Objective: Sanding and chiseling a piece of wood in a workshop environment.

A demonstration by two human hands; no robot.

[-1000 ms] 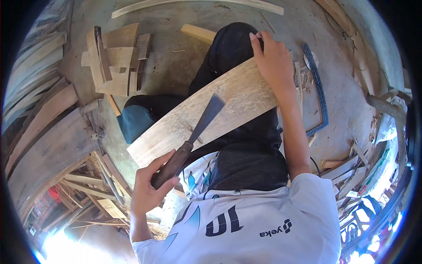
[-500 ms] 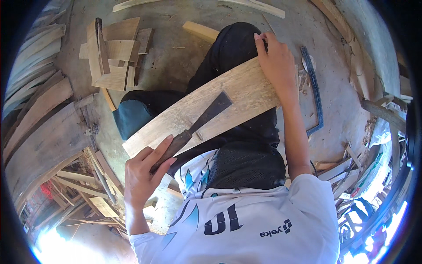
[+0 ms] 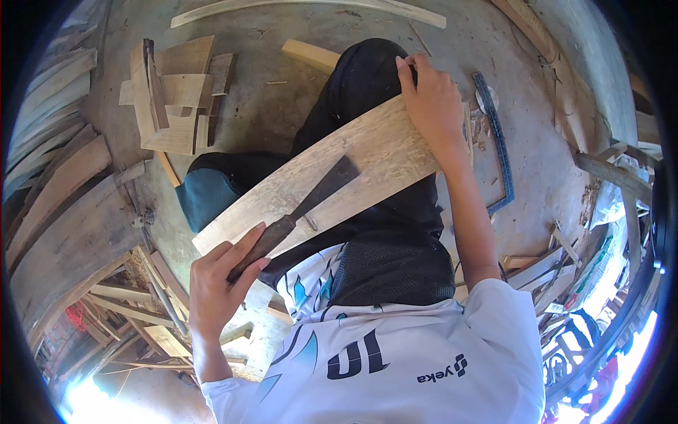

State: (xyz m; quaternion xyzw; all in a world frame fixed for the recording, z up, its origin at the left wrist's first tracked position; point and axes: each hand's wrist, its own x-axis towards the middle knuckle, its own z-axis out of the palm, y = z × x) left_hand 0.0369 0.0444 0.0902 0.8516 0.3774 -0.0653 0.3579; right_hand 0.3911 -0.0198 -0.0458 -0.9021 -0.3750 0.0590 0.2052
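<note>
Diagonally across the dark trousers (image 3: 357, 88) lies the pale board (image 3: 311, 171), its long axis running near left to far right. The left hand (image 3: 217, 286), nearer the low end, is wrapped around the handle of a flared-blade tool (image 3: 291, 222), its blade directed far right over the board (contact cannot be judged). The right hand (image 3: 434, 102) covers the far-right end; any grip underneath is hidden. Dark numerals and lettering, inverted, mark the white shirt (image 3: 417, 339).

A scraper (image 3: 315, 201) is crossing the near edge of a board (image 3: 392, 138); a square (image 3: 498, 140) is lying beyond the board's right end.
</note>
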